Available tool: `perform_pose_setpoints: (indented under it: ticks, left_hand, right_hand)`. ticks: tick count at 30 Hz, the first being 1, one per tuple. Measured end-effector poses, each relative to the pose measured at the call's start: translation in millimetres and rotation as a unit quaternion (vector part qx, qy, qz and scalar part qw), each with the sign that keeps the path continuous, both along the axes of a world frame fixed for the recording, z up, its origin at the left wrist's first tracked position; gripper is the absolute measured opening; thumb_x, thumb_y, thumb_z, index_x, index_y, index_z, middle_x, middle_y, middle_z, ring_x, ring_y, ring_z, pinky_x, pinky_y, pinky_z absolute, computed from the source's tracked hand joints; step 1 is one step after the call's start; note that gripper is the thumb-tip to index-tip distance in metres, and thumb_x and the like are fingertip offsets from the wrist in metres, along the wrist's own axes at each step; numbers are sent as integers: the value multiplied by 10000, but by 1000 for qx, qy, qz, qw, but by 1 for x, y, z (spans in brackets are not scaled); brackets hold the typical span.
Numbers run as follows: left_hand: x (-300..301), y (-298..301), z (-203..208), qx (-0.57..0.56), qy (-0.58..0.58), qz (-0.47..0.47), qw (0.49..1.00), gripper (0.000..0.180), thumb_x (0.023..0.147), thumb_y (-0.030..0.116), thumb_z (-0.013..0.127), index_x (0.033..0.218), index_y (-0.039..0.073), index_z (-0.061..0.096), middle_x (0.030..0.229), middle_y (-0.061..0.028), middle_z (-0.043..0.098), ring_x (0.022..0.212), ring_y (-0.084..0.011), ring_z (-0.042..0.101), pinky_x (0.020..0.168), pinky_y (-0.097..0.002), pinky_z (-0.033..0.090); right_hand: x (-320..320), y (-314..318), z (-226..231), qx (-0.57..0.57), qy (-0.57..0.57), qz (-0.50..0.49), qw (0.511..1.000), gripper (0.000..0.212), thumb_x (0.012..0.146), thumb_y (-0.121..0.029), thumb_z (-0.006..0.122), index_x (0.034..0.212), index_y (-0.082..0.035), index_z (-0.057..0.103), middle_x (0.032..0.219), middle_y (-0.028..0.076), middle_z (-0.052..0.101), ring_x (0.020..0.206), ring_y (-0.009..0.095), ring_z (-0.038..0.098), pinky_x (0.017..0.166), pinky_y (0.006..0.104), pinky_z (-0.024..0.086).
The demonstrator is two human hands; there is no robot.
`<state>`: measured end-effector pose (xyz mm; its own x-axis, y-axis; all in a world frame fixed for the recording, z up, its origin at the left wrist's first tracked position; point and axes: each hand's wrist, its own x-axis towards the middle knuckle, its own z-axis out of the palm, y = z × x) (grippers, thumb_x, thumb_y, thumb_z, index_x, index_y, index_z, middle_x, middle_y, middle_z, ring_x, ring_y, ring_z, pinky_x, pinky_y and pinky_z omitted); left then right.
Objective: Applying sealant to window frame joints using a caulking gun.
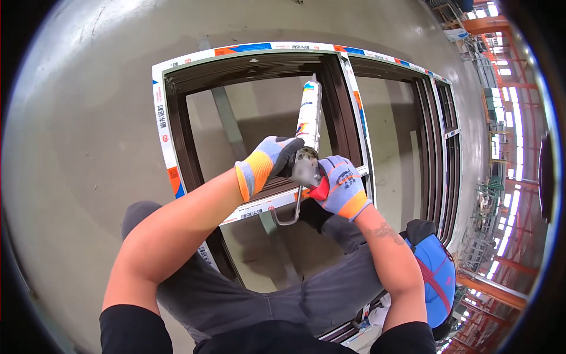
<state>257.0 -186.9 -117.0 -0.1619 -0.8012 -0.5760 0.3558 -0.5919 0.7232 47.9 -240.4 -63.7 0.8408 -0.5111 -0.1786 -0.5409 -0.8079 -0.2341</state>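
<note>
So, closest in, black sleeves (pixel 132 330) and dark grey trousers (pixel 236 307) can be seen, with the knees spread apart. Whether the person is seated or crouched can't really be made out. Over by the right arm, a blue bag-like thing (pixel 433 274) with dark red straps is parked.

Grey gloves with yellow-orange cuffs are worn on both hands. The right hand (pixel 343 186) is wrapped around the grip end of a caulking gun (pixel 306 171), fingers curled in snug, with a bit of red handle (pixel 321 190) showing under them. By the left hand (pixel 274 156) the gun is held further forward, right behind the cartridge; the fingers are closed around it, though the tips are mostly hidden. A bent metal rod (pixel 288 223) is left hanging out of the back, on the near side.

The gun itself is held above the big dark brown window frame (pixel 162 127), with the white printed cartridge (pixel 309 112) pointed away over the nearest large opening. Whether any of the frame is touched by the nozzle can't be told from here. The frame's edges are covered in white, orange and blue printed film.

All of that is set over a smooth grey floor (pixel 82 177), and way off to the right, metal racks and orange beams (pixel 486 25) can be spotted.
</note>
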Motion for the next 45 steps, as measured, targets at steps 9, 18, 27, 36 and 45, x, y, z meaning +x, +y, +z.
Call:
perform_pose_setpoints:
  ticks: [9,18,27,36,45]
  left_hand:
    - [-13,7,-17,-80,-140,6,987,461,909,362,635,1162,-23,655,1013,-196,708,934,-315,667,864,-372,500]
    - [-7,4,-15,-73,-109,-13,991,414,931,248,665,1211,-52,613,1063,-119,699,985,-155,628,906,-307,492]
    - [-6,4,-21,-87,-158,-18,984,462,912,301,649,1217,-43,607,1041,-176,698,963,-253,663,863,-343,516]
    - [-1,3,-22,-116,-161,-13,980,392,918,244,645,1157,-65,615,957,-123,674,863,-158,622,812,-313,511]
    - [-2,-1,-16,-107,-156,-10,982,343,932,224,635,1127,-58,630,931,-111,671,847,-141,609,804,-310,509]
  right_hand:
    - [4,-33,-12,-70,66,-2,995,502,672,-318,773,1067,-61,600,1042,153,599,1037,344,574,956,435,442]
    - [11,-66,-27,-70,88,-33,993,618,642,-337,826,1129,-35,594,1097,162,613,1070,355,578,973,442,447]
    - [17,-83,-34,-55,112,-41,991,655,617,-301,831,1166,-38,587,1129,152,605,1096,342,574,994,430,445]
    - [25,-87,-33,-49,110,-47,992,642,616,-268,822,1168,-43,584,1131,150,607,1108,339,572,999,428,444]
    - [20,-87,-38,-48,90,-67,993,603,630,-260,813,1147,-39,597,1118,163,622,1087,346,592,994,427,453]
